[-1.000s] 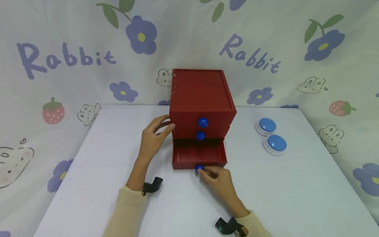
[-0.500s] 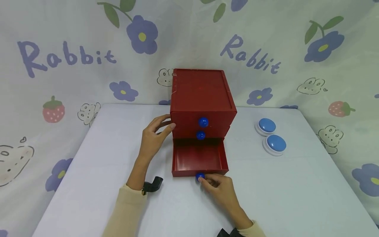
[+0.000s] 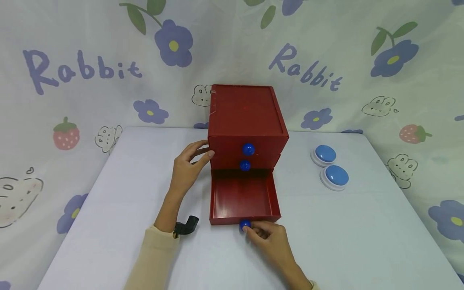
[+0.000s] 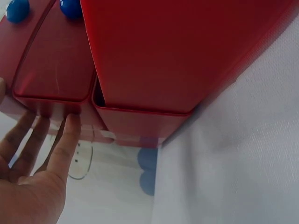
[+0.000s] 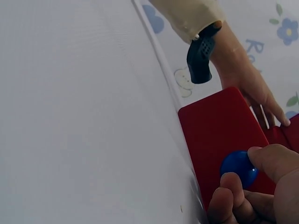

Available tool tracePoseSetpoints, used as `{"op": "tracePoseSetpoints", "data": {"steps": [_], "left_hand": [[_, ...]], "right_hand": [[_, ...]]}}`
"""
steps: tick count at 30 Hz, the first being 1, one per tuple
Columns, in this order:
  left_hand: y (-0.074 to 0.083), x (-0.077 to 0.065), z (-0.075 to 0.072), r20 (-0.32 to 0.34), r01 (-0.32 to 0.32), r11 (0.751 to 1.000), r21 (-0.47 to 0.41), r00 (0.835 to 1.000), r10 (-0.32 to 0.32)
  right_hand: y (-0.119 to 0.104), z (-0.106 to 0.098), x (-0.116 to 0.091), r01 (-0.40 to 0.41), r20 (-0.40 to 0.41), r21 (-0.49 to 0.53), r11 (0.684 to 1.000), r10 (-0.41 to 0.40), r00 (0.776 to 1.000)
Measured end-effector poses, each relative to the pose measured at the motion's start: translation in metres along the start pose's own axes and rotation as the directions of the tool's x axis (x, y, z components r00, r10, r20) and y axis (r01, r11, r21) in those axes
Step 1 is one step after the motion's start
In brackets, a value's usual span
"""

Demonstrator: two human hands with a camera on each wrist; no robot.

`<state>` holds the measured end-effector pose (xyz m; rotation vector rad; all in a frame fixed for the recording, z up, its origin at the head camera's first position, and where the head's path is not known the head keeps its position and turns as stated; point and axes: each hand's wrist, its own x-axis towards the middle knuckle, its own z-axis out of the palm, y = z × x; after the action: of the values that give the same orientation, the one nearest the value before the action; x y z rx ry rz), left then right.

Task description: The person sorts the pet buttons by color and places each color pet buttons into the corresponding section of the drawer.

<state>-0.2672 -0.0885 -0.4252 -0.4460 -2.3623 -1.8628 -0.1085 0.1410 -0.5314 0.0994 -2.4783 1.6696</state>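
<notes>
A red drawer cabinet (image 3: 247, 110) stands at the middle of the table, with blue round knobs on its drawers. Its bottom drawer (image 3: 241, 198) is pulled far out and looks bare inside. Thumb and fingers of my right hand (image 3: 271, 243) pinch the bottom drawer's blue knob (image 5: 237, 167), seen close in the right wrist view. My left hand (image 3: 185, 171) rests against the cabinet's left side, fingers extended. In the left wrist view, its fingertips (image 4: 71, 122) touch the side wall near the upper drawers, which are closed.
Two blue push buttons on white bases, a rear one (image 3: 325, 154) and a front one (image 3: 336, 176), sit on the white table (image 3: 348, 233) right of the cabinet. Behind the table hangs a printed cloth (image 3: 232, 44) with flowers and rabbits.
My right hand has moved toward the person, drawing the bottom drawer further out by its knob. My left hand has stayed at the cabinet's side.
</notes>
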Motion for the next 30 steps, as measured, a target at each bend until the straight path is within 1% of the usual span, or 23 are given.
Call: {"op": "tracePoseSetpoints", "data": {"steps": [8,15,17,19,22,24,25,27,29,30], "left_hand": [[0.000,0.000,-0.001,0.000,-0.004,1.000,0.013,1.000,0.004],[0.000,0.001,-0.003,0.004,-0.010,1.000,0.012,1.000,0.010],[0.000,0.001,-0.003,0.001,-0.010,1.000,0.010,1.000,0.010],[-0.001,0.001,-0.003,-0.003,-0.009,1.000,0.005,1.000,0.009],[-0.003,0.001,-0.002,-0.002,-0.005,1.000,-0.004,1.000,0.005],[-0.005,0.001,-0.001,0.001,-0.005,1.000,-0.013,1.000,0.005],[-0.005,0.001,-0.001,0.002,-0.005,1.000,-0.015,1.000,0.005],[-0.006,0.001,0.000,0.001,-0.008,1.000,-0.016,1.000,0.008],[-0.007,0.001,0.000,-0.001,-0.012,1.000,-0.019,1.000,0.012],[-0.007,0.001,0.000,-0.001,-0.013,1.000,-0.018,1.000,0.013]], "right_hand": [[-0.003,0.000,-0.007,-0.057,0.009,0.003,0.998,0.057,0.998],[-0.005,0.001,-0.011,-0.061,0.001,0.019,0.998,0.061,0.998],[-0.006,0.000,-0.011,-0.060,0.014,0.023,0.998,0.060,0.998],[-0.006,-0.003,-0.012,-0.073,0.051,0.031,0.997,0.071,0.996],[-0.005,-0.015,-0.013,-0.129,0.141,0.035,0.991,0.123,0.982],[-0.003,-0.029,-0.014,-0.192,0.190,0.026,0.981,0.184,0.964],[-0.001,-0.036,-0.014,-0.221,0.200,0.015,0.975,0.213,0.956],[0.003,-0.054,-0.015,-0.279,0.179,-0.006,0.960,0.275,0.945],[0.008,-0.072,-0.013,-0.321,0.115,-0.030,0.947,0.323,0.940],[0.011,-0.081,-0.012,-0.333,0.070,-0.039,0.942,0.335,0.939]]}}
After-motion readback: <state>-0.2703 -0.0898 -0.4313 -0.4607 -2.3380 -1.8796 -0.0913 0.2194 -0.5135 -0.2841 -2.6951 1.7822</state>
